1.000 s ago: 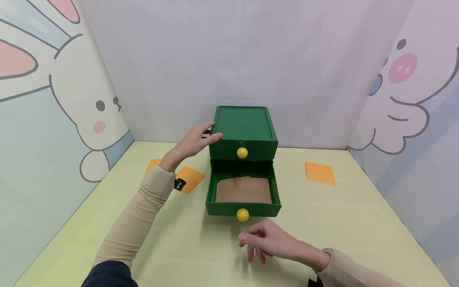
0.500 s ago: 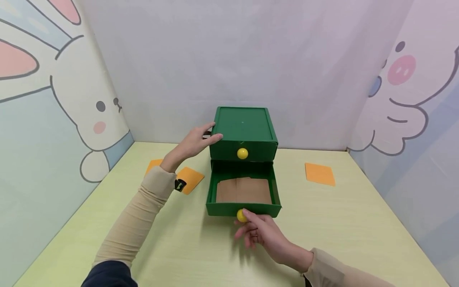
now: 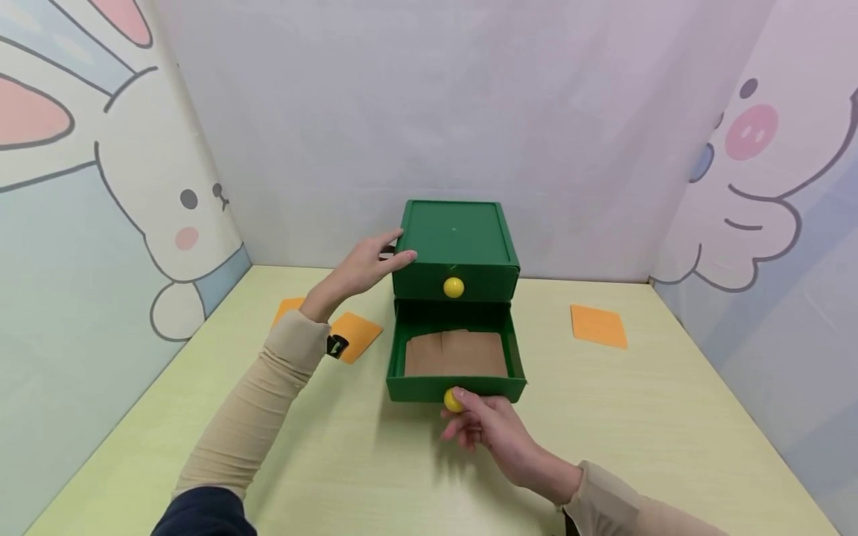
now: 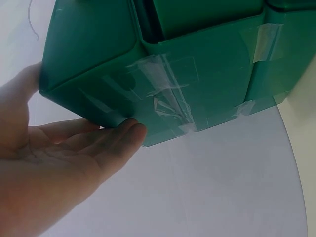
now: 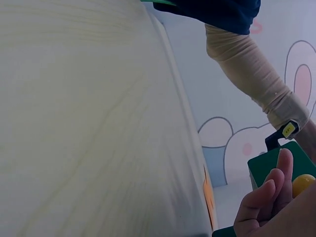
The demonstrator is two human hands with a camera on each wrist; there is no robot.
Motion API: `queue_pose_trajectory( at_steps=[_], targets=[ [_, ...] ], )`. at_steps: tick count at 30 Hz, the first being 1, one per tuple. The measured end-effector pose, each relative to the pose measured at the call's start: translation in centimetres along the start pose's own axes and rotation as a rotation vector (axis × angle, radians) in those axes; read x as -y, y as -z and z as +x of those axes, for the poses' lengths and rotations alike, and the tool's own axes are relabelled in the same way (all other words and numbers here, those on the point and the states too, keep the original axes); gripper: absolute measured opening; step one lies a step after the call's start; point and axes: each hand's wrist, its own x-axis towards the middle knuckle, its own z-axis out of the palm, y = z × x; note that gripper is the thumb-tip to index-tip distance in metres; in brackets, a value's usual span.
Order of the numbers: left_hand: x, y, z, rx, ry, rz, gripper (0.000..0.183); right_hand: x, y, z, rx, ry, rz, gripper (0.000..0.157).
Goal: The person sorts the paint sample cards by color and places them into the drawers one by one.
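A small green two-drawer cabinet [image 3: 456,232] stands against the back wall. Its upper drawer is closed and bears a yellow knob [image 3: 453,287]. The lower drawer [image 3: 415,388] is pulled out, with brown cardboard [image 3: 462,354] lying inside. At the cabinet's upper left, my left hand [image 3: 365,262] rests its thumb on the top edge; the left wrist view shows its fairly straight fingers [image 4: 126,140] against the taped side. My right hand [image 3: 504,438] pinches the lower drawer's yellow knob [image 3: 451,402] with thumb on top, other fingers curled below.
Two orange paper pieces, one an orange square [image 3: 355,336], lie left of the cabinet, partly behind my left forearm. Another orange paper [image 3: 599,325] lies to the right on the pale green table [image 3: 643,424]. Cartoon-printed walls [image 3: 757,186] enclose the table's sides.
My right hand has risen from below the lower drawer and taken hold of its knob. Since then the drawer has hardly shifted. The left hand stays on the cabinet.
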Motion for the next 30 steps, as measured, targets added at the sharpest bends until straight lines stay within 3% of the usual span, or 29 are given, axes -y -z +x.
queue_pose_trajectory(
  at_steps=[30],
  targets=[
    [0.0,-0.2,-0.2,-0.008,0.000,-0.010,0.070,0.9,0.8,3.4,-0.099,0.073,-0.005,0.065]
  ],
)
